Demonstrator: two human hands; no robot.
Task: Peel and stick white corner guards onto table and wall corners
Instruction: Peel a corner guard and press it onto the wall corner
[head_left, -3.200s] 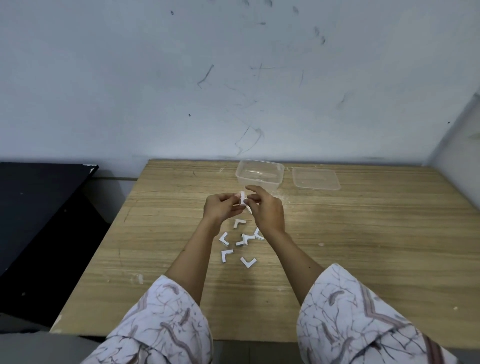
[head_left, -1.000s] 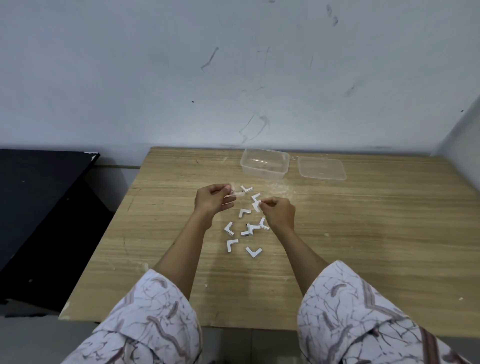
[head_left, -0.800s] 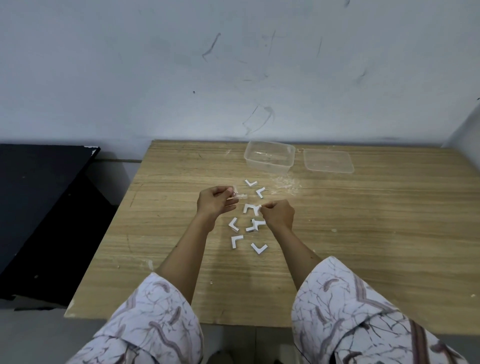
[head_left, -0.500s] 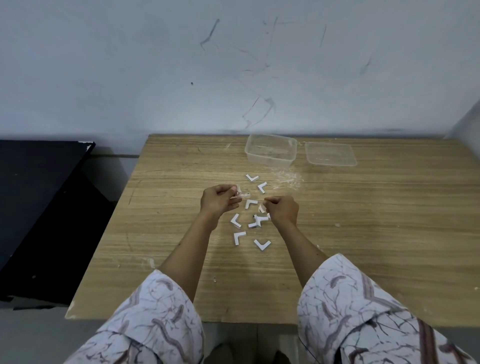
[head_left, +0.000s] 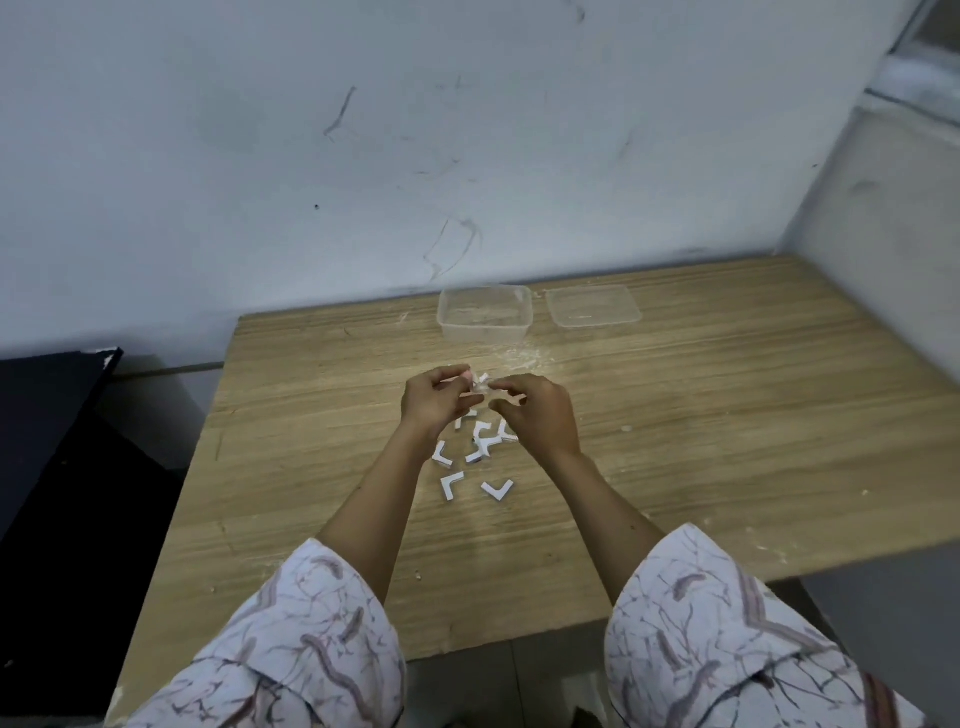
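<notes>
Peeling step. Left hand (head_left: 434, 402) and right hand (head_left: 537, 410) pinching one small guard (head_left: 479, 385) between curled fingertips, over table (head_left: 727, 415). Spare guards (head_left: 475, 457) just below fingers. Next, probably: strip backing, carry to a corner.

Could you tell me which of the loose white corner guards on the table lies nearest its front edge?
The V-shaped corner guard, right of the L-shaped one; its point reaches slightly closer to the table front than any other.
</notes>
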